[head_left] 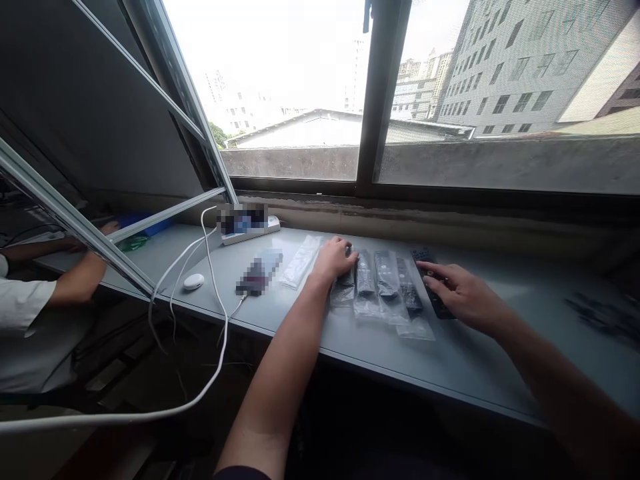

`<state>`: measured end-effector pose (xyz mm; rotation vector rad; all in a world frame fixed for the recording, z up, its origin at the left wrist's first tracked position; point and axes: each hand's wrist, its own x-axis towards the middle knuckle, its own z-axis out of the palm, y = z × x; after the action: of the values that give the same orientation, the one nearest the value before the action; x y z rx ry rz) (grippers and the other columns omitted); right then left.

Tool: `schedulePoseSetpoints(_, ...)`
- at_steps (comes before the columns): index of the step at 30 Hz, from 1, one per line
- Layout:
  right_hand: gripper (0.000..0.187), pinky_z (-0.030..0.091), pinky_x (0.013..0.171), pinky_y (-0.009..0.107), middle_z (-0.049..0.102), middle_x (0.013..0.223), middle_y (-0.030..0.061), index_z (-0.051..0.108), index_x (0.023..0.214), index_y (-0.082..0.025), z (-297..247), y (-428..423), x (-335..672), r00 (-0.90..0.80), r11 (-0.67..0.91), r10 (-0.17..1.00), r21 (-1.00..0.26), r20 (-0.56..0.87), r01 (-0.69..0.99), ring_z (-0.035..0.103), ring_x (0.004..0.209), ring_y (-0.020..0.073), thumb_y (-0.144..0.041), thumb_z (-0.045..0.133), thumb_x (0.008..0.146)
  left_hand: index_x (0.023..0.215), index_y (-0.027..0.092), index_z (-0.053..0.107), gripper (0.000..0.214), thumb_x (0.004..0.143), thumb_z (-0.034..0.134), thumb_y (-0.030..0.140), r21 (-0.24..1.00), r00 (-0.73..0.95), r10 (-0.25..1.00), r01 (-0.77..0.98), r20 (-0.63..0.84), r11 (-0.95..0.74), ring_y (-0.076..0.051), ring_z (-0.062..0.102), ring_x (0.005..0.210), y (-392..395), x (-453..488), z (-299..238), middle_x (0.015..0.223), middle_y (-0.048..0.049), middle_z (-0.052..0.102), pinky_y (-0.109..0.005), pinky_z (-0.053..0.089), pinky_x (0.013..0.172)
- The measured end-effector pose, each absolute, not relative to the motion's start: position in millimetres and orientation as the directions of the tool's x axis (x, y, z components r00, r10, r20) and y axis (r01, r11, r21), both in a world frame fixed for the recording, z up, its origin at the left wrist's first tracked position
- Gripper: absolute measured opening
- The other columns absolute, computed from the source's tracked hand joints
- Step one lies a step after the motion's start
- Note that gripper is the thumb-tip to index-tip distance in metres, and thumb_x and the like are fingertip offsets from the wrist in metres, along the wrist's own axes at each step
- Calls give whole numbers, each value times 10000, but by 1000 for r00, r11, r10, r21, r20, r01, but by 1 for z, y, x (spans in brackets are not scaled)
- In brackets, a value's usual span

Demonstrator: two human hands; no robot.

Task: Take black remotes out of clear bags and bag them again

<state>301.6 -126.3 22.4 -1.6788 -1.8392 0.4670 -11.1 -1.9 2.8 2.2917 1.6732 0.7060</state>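
Several black remote controls in clear plastic bags lie side by side on the grey table below the window. My left hand rests curled on top of the leftmost bagged remote. My right hand lies with fingers stretched flat over an unbagged black remote at the right end of the row. An empty clear bag lies left of my left hand.
A phone on a white cable, a small white oval object and a white power strip lie at the left. Another person's arm reaches onto the table's far left. Dark items lie at the right.
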Motion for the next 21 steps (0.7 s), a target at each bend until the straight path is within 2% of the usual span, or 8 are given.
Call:
schedulePoseSetpoints(3,725,668,985,501,789,1395,196,713,1649,-229,13,-121,313,-64,121,990,-500,128,858,782,1180,404,-617,618,1044,1398,169,785,468,1073,674,486,461,234,939,825,251,-328,-345,669,1404,-1,-11,2,1531,-179,694,-407,508,1209)
schedulePoseSetpoints(6,809,611,1156,510,758,1522,204,675,1673,-177,3,-117,321,-104,145,988,-436,117,888,713,1402,442,-634,656,1006,1398,150,782,467,1059,696,459,467,230,942,824,244,-322,-345,674,1396,-2,-11,4,1521,-192,694,-396,504,1197)
schedulePoseSetpoints(10,825,586,1199,509,698,1605,230,662,1674,-149,-5,-113,323,-69,104,992,-391,104,915,686,1459,440,-671,613,1037,1406,130,774,464,1053,682,417,476,167,963,843,210,-250,-349,674,1381,-7,-10,9,1510,-212,693,-392,497,1171)
schedulePoseSetpoints(15,771,584,1194,530,646,1644,242,669,1656,-160,-9,-114,319,-25,72,990,-358,135,931,713,1414,431,-669,537,1091,1478,113,731,526,1056,662,419,492,110,979,852,172,-182,-362,640,1431,-13,-8,14,1556,-236,664,-388,473,1175)
schedulePoseSetpoints(21,730,539,1237,553,702,1611,218,698,1622,-145,-14,-114,315,-87,126,984,-267,156,955,683,1461,438,-625,435,1140,1608,103,625,741,972,766,456,527,41,992,844,121,-99,-399,667,1418,-16,-5,18,1535,-269,695,-391,494,1120)
